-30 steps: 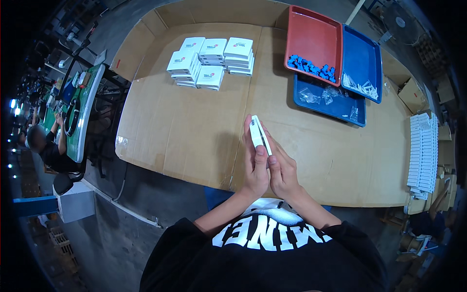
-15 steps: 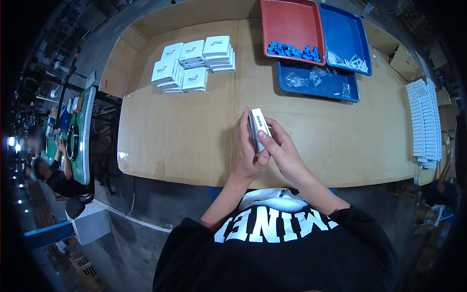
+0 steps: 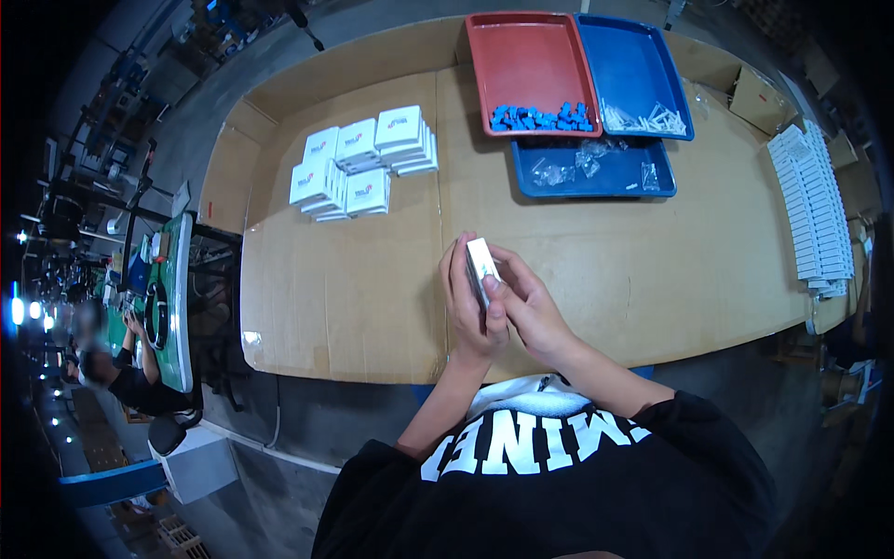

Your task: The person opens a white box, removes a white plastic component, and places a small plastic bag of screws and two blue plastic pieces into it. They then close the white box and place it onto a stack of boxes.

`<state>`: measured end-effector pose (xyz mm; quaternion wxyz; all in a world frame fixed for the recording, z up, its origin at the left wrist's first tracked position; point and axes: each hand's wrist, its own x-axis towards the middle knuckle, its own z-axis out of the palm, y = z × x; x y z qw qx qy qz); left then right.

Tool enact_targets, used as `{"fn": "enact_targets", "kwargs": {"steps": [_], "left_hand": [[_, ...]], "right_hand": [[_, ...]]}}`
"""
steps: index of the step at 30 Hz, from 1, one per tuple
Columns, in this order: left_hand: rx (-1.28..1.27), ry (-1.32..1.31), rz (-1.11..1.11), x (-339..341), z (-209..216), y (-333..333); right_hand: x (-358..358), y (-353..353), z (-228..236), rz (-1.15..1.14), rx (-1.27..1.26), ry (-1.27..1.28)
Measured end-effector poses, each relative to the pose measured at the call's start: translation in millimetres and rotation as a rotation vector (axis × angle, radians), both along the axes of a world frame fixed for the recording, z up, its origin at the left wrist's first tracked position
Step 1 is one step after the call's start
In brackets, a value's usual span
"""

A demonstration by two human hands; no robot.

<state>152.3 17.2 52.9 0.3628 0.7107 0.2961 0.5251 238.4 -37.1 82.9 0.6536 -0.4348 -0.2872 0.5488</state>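
Held item: one slim white box (image 3: 481, 259), narrow side facing up, far end pointing away from the wearer and slightly left.
Position to hands: between the two palms, in contact with both; far end exposed near the fingertips, near end covered by the thumbs.
Left hand (image 3: 470, 307): closed along the box's left side, fingers extended forward.
Right hand (image 3: 533, 306): closed around the box's right side, thumb lying on the upward narrow side.
Height: box and hands in front of the torso, over the near part of the cardboard surface (image 3: 363, 289); exact clearance cannot be told.
White stacks, left: a cluster of flat square boxes (image 3: 358, 144) with small printed marks, ahead and left of the hands, well apart from them.
Red tray (image 3: 529, 65): ahead of the hands; small blue pieces (image 3: 540, 118) gathered at its near end.
Upper blue tray (image 3: 629, 63): right of the red one; slender white pieces (image 3: 652, 119) at its near end.
Lower blue tray (image 3: 605, 184): nearest of the three, partly covered by the others; clear plastic bags (image 3: 552, 174) inside.
White stacks, right: long rows of white boxes (image 3: 812, 210) at the right edge.
Far left: a person in dark clothing (image 3: 144, 387) beside a green-topped table (image 3: 175, 289).
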Motion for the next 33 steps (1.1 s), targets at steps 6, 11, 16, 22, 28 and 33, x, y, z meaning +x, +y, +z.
{"fn": "enact_targets", "kwargs": {"steps": [6,11,16,22,28,33], "left_hand": [[0.009,-0.065,0.031,9.6,3.8,1.7],[-0.012,-0.154,0.006,9.0,-3.5,2.5],[-0.008,-0.209,0.016,14.6,1.8,5.8],[-0.085,-0.248,-0.028,23.5,-4.2,1.2],[0.008,-0.012,-0.123,26.0,-2.8,9.2],[-0.651,-0.264,-0.421,20.1,6.9,-2.4]], "right_hand": [[7.8,-4.5,19.0,0.008,-0.009,-0.014],[3.6,-12.6,14.1,-0.039,0.043,-0.223],[5.7,-10.7,14.8,-0.054,0.104,-0.282],[7.0,-13.3,11.1,-0.109,0.071,-0.270],[41.9,-16.6,2.1,-0.023,0.047,-0.461],[65.2,-31.1,20.4,-0.065,0.065,-1.097]]}}
